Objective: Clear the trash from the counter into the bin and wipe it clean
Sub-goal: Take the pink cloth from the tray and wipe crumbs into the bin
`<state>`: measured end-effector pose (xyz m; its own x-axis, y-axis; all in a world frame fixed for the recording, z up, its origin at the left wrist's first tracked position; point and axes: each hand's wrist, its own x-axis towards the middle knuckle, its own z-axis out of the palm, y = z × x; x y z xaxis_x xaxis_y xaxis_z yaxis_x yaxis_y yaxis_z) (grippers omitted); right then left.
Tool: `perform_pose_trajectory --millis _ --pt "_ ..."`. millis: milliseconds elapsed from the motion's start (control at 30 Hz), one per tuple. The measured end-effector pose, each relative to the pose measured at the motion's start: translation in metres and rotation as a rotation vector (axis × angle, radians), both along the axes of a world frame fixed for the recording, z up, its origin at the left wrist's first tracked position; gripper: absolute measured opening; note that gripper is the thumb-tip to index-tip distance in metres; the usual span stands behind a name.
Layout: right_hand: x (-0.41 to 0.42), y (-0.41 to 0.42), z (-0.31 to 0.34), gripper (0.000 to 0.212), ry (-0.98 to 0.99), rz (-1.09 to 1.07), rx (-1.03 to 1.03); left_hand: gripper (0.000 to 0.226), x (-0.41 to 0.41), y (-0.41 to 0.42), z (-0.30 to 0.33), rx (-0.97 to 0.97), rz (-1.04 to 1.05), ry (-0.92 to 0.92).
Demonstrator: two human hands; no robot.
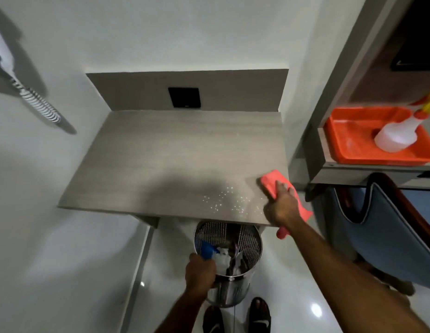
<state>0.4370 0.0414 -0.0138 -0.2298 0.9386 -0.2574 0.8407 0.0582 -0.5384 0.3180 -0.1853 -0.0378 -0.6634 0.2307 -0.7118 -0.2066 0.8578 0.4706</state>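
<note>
A grey wood-grain counter (161,159) fills the middle of the view. My right hand (282,205) presses a pink cloth (272,182) flat on the counter's near right corner; part of the cloth hangs over the front edge. White crumbs (223,200) lie scattered just left of the cloth. Below the counter's edge stands a perforated steel bin (247,239) holding white and blue trash (221,257). My left hand (200,272) grips the bin's near rim.
An orange tray (348,133) with a clear spray bottle (396,135) sits on a shelf at the right. A blue chair (386,234) stands beside the counter on the right. A black wall plate (184,97) is on the backsplash. White walls enclose the left and back.
</note>
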Motion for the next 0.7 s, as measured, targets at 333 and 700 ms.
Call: perform_pose_trajectory --millis 333,700 --pt "-0.043 -0.122 -0.045 0.068 -0.176 0.708 0.081 0.031 -0.006 -0.005 -0.002 0.022 0.027 -0.013" --pt "-0.045 -0.087 0.039 0.030 0.390 -0.117 0.074 0.030 -0.026 -0.021 -0.006 -0.032 -0.162 0.044"
